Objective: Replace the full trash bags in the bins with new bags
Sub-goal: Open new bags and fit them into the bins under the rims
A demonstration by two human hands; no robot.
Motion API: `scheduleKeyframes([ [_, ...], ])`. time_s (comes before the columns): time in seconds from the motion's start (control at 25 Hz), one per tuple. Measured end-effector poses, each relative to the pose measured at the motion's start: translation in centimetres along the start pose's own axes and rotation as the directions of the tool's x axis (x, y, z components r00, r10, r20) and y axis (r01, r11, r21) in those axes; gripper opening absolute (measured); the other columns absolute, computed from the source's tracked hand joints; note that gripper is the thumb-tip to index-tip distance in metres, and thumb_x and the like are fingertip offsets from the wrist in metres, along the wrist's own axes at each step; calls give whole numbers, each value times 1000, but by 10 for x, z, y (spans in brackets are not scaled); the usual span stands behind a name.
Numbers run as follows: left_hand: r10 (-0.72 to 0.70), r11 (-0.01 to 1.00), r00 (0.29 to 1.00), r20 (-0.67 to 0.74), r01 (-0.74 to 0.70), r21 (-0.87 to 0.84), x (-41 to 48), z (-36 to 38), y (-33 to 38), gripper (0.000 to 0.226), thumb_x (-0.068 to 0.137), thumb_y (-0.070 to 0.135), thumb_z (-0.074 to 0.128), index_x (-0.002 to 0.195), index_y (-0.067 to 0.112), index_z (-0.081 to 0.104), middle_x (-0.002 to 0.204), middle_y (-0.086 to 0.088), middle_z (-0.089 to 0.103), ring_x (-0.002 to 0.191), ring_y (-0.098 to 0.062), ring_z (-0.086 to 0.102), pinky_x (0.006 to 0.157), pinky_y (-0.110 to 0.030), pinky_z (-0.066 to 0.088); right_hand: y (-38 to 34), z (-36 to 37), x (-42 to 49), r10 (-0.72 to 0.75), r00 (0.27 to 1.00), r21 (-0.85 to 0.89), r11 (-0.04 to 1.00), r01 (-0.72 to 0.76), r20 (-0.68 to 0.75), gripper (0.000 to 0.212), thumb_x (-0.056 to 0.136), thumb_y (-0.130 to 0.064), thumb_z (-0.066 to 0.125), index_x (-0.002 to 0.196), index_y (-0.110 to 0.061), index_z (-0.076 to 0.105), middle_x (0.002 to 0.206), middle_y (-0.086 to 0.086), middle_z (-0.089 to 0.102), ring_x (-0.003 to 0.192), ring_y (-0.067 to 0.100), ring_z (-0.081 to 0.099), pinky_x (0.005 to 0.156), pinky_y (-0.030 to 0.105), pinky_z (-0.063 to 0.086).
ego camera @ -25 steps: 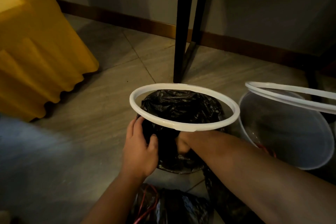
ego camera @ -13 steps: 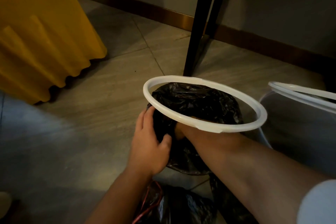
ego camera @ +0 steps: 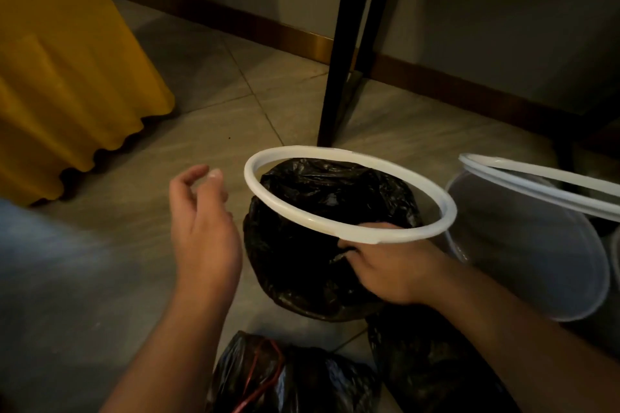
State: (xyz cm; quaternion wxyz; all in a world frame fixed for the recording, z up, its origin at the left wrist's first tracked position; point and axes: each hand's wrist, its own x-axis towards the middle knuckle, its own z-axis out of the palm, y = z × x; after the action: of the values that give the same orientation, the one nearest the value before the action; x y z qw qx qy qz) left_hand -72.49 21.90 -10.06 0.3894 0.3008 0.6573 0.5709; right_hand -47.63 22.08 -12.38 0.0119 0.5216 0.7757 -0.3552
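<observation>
Right in the middle of the frame the black bag point(ego camera: 318, 245) is bulging up off the floor point(ego camera: 201, 144), and the white ring point(ego camera: 335, 151) is hanging tilted above its mouth, high at the left, low at the right. The right hand point(ego camera: 396, 265) is gripping the ring's near edge, with what looks like a fold of bag plastic caught under its fingers. The left hand point(ego camera: 201, 228) is hovering free just left of the bag, fingers loose and holding nothing. I can't tell whether a bin is sitting inside that plastic. This looks like the fitting step, and one hand alone is leaving the ring crooked. The free hand needs to be taking the far left rim, levelling it and drawing the bag's mouth evenly all round before any pressing down, or the thin plastic is going to slip out on one side. At the right of the frame the translucent bin point(ego camera: 536, 261) is waiting unlined, and tied-off full bags point(ego camera: 268, 379) are lying at the bottom edge.
</observation>
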Motion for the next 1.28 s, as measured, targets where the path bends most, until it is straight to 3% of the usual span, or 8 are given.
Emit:
scheduleKeyframes([
  [0.04, -2, 999, 1000, 23, 2, -33, -2, 2, 8, 42, 83, 71, 52, 121, 53, 56, 113, 21, 67, 99, 5, 67, 82, -32, 54, 9, 5, -14, -54, 937, 9, 998, 61, -345, 29, 102, -32, 51, 125, -20, 65, 123, -6, 65, 116, 8, 59, 106, 27, 47],
  [0.12, -23, 998, 994, 105, 29, -53, -10, 9, 17, 50, 77, 74, 62, 123, 55, 57, 118, 20, 67, 101, 3, 70, 79, -28, 54, 25, 24, -54, 85, 709, 53, 996, -67, -700, 39, 98, -34, 58, 136, -24, 61, 136, -11, 57, 129, -3, 46, 114, 11, 32],
  [0.32, -35, 996, 989, 147, 47, -81, -16, 17, 13, 30, 80, 44, 70, 109, 50, 70, 103, 12, 74, 79, 2, 72, 55, -18, 55, 35, 44, -46, 613, 649, 755, 649, -90, -450, 46, 104, -28, 63, 150, -27, 57, 146, -10, 62, 132, 3, 57, 116, 39, 46],
  [0.48, -57, 991, 987, 148, 74, -115, -18, 12, 8, 25, 87, 30, 68, 107, 45, 73, 103, 19, 76, 80, 2, 74, 56, -17, 55, 39, 49, -40, 729, 575, 877, 478, -42, -370, 19, 105, -30, 62, 103, -26, 80, 101, -8, 81, 100, 8, 74, 97, 44, 59],
  [0.68, -78, 987, 983, 164, 100, -127, -21, 6, 1, 25, 89, 32, 67, 107, 50, 70, 98, 17, 78, 85, -2, 76, 58, -19, 58, 47, 39, -31, 772, 627, 987, -1, 159, -100, 14, 100, -2, 66, 110, -8, 74, 102, 10, 82, 94, 21, 80, 75, 35, 64],
  [0.92, -99, 987, 983, 153, 116, -112, -25, -4, -13, 32, 91, 29, 74, 114, 50, 65, 99, 6, 79, 88, -13, 79, 65, -27, 60, 47, 56, -35, 769, 638, 996, -22, 89, -40, 18, 106, -19, 60, 117, -12, 72, 105, 9, 82, 101, 26, 78, 87, 44, 61],
  [1.12, -112, 993, 989, 99, 116, -29, -29, -12, -36, 36, 90, 30, 80, 117, 46, 62, 107, 5, 75, 88, -11, 78, 71, -34, 63, 49, 63, -79, 770, 480, 898, 429, 100, -421, 14, 99, -26, 67, 98, -34, 78, 98, -3, 80, 92, 14, 78, 84, 38, 59],
  [1.28, -178, 980, 977, 114, 187, -69, -38, -17, -54, 39, 91, 31, 80, 126, 29, 61, 115, 0, 76, 100, -20, 78, 88, -45, 63, 48, 44, -73, 748, 595, 954, 266, 135, -293, 28, 87, -36, 82, 113, -28, 76, 108, 3, 80, 103, 21, 77, 92, 42, 60],
])
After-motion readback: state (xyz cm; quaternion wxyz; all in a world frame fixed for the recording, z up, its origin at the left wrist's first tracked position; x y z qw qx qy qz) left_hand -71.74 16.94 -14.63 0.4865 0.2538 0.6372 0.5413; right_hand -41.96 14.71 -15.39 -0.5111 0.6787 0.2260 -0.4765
